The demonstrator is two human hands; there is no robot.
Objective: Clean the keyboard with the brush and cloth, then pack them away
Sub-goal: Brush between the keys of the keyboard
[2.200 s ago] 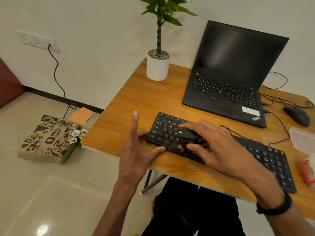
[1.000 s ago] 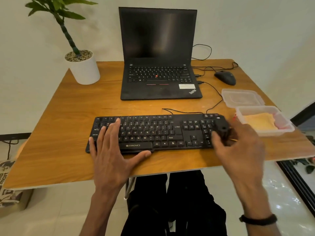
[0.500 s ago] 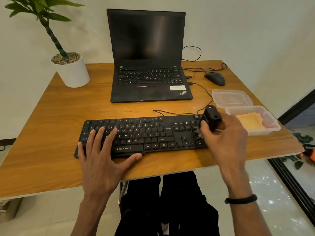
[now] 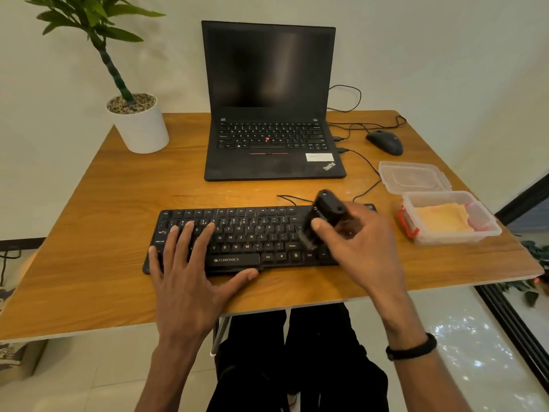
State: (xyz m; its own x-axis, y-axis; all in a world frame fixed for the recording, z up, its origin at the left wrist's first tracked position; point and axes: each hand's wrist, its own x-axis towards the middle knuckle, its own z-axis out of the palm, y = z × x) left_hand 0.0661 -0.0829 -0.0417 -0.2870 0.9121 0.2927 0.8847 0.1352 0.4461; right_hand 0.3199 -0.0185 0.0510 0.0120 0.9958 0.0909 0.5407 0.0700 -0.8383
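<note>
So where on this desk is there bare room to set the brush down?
Bare wood lies between plant pot, laptop and keyboard, and along the front edge. The right side is crowded: mouse, cables, lid, container.

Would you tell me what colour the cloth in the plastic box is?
Pale yellow-orange folded cloth, clearest in the head view.

arms: bare, no sleeves | R wrist: black band (image 4: 411,347) | legs: black trousers (image 4: 297,367)

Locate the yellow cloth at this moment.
The yellow cloth lies inside the open clear plastic container at the table's right edge, just right of the keyboard, with the lid behind it.
</note>
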